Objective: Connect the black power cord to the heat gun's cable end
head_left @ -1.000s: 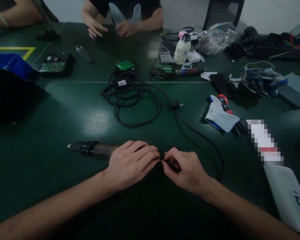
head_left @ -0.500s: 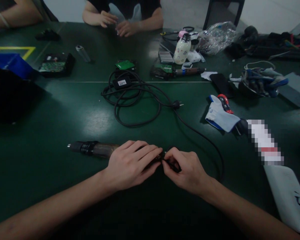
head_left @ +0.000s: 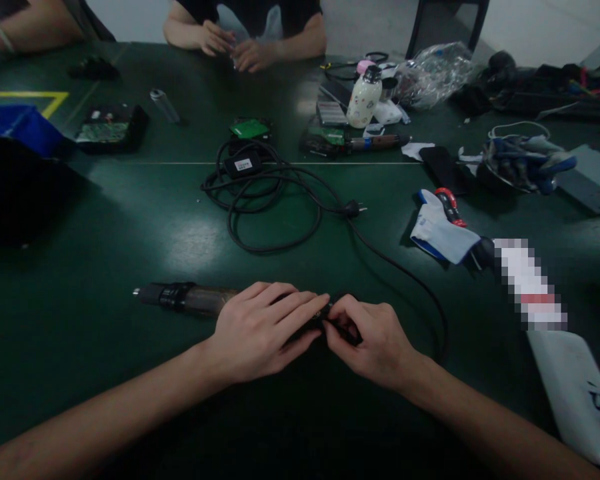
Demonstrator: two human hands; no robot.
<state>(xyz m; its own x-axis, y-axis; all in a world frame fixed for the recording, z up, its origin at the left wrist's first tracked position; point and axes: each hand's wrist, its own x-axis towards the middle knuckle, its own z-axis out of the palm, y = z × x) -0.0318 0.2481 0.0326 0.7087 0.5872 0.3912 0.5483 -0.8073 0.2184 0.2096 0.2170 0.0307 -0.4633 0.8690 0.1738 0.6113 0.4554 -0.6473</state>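
A dark electric screwdriver lies on the green table, its bit end pointing left. Over its right half rests my left hand, fingers wrapped on the body and covering it. At the tool's right end my right hand is closed in a pinch, thumb and forefinger on a thin black part that looks like the end of the cable. That cable runs from the coil down behind my right wrist. The joint between tool and cable is mostly hidden by my fingers.
Beyond the hands lies the coiled cord with a black adapter and a plug. To the right are a work glove, a white device and a bowl of gloves. Across the table are a bottle and another person's hands.
Both hands keep nearly the same place. The fingers of my left hand have shifted slightly at the tool's right end, and the screwdriver has slid a touch left.
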